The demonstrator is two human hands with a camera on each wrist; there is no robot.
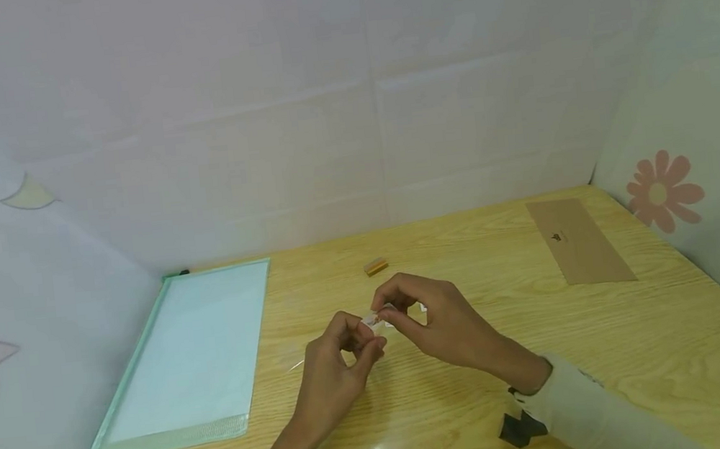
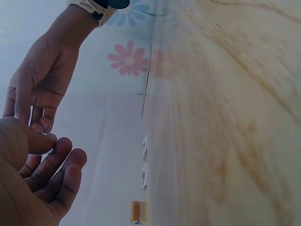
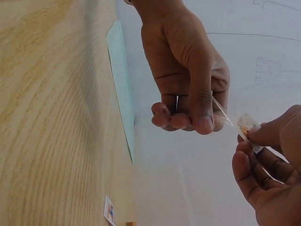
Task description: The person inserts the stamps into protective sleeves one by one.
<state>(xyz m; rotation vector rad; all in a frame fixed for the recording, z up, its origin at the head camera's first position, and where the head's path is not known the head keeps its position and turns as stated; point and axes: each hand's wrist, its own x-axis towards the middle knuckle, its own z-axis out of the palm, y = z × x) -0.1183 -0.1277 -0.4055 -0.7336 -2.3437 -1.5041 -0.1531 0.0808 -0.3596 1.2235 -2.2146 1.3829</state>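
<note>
Both hands meet above the wooden table (image 1: 606,345). Right hand (image 1: 438,325) pinches a small clear wrapper (image 3: 248,123) between thumb and forefinger; contents partly hidden, orange-tinged. Left hand (image 1: 338,367), fingers curled, pinches a thin clear strip (image 3: 221,112) running to the wrapper. Strip's far end hidden behind the fingers.

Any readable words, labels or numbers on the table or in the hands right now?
None can be read.
Brown card: a small dark mark, too small to read.
Small packet pinched in the right hand: print blurred.
Sticker on the table edge: blurred.
</note>
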